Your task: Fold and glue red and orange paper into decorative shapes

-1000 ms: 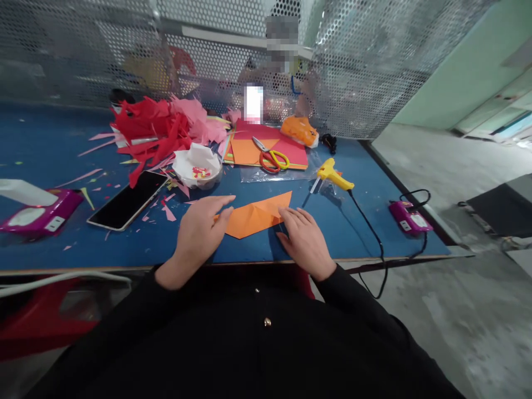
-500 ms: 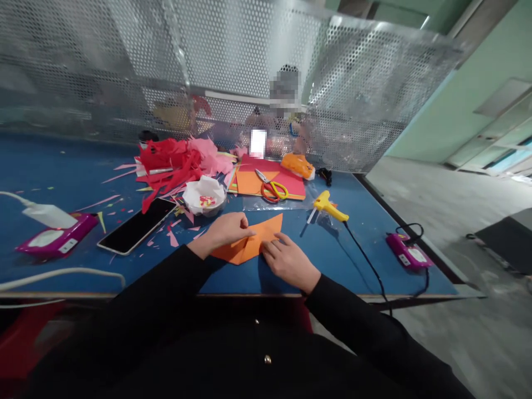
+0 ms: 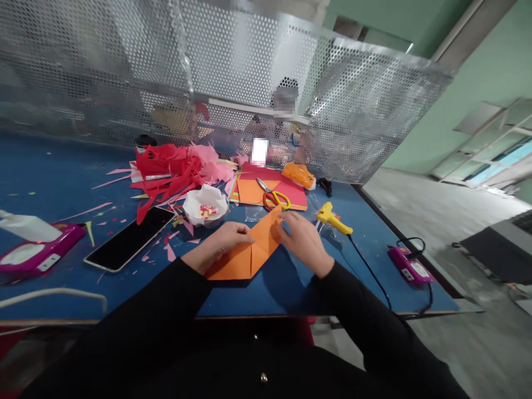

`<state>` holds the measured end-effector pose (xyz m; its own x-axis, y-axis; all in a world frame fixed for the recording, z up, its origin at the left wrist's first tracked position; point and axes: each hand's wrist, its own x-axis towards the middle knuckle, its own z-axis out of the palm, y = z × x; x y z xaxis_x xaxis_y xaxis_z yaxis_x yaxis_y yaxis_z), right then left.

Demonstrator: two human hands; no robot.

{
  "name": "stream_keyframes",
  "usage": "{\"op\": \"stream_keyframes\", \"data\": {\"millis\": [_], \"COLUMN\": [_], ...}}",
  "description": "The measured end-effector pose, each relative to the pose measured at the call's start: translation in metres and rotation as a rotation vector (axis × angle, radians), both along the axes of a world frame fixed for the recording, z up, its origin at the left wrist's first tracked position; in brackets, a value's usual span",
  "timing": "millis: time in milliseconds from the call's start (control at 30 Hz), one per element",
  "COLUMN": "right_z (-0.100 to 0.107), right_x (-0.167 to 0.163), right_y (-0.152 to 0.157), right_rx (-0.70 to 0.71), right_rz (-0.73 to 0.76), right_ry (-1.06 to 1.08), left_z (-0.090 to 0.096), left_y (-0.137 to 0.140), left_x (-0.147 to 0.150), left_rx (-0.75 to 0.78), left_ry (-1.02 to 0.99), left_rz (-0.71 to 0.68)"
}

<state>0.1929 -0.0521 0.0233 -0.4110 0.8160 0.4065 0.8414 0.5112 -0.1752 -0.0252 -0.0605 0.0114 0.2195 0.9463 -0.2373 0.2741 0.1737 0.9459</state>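
A folded sheet of orange paper (image 3: pixel 241 257) is held low over the near edge of the blue table, with a crease running down its middle. My left hand (image 3: pixel 220 244) grips its left side, thumb on top and fingers partly hidden behind. At the upper right corner, my right hand (image 3: pixel 305 238) pinches the paper between thumb and fingers. Just beyond the paper lie scissors (image 3: pixel 274 195) with red and yellow handles, resting on red and orange paper sheets (image 3: pixel 295 197). A yellow glue gun (image 3: pixel 334 220) lies to the right of my right hand.
On the left are a phone (image 3: pixel 131 238), a purple power strip (image 3: pixel 45 252) and shredded red and pink paper (image 3: pixel 174 166). A paper-lined bowl (image 3: pixel 205 205) holds small pieces. Another purple power strip (image 3: pixel 409 265) lies right. Behind stands a perforated metal screen (image 3: pixel 233 61), a person beyond it.
My right hand has moved up along the paper's right edge to its upper corner, lifting that side. The paper is more opened toward me, and my left hand still holds its left part.
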Motion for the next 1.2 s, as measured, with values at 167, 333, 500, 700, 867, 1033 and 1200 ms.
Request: {"op": "stream_keyframes", "data": {"millis": [167, 333, 500, 700, 867, 1033, 1200], "right_z": [0.024, 0.016, -0.006, -0.021, -0.012, 0.008, 0.003], "right_x": [-0.023, -0.021, -0.018, -0.039, -0.033, -0.022, -0.033], "right_y": [0.065, 0.065, 0.029, 0.013, 0.044, 0.098, 0.132], "right_rx": [-0.192, -0.306, -0.483, -0.625, -0.495, -0.368, -0.442], "right_rz": [-0.194, -0.252, -0.188, -0.040, -0.123, -0.304, -0.363], "right_ry": [0.115, 0.365, 0.654, 0.736, 0.600, 0.267, -0.017], "left_z": [0.000, -0.001, 0.000, 0.000, -0.002, 0.000, 0.010], "left_y": [0.003, 0.008, 0.008, 0.005, 0.007, 0.007, 0.002], "left_x": [-0.008, -0.010, -0.004, -0.002, -0.007, -0.009, -0.009], "left_rx": [-0.010, -0.005, 0.023, 0.010, -0.062, -0.083, -0.102], "left_ry": [-0.078, -0.131, -0.175, -0.200, -0.226, -0.238, -0.253], "left_rz": [0.126, 0.250, 0.286, 0.265, 0.246, 0.267, 0.273]}}
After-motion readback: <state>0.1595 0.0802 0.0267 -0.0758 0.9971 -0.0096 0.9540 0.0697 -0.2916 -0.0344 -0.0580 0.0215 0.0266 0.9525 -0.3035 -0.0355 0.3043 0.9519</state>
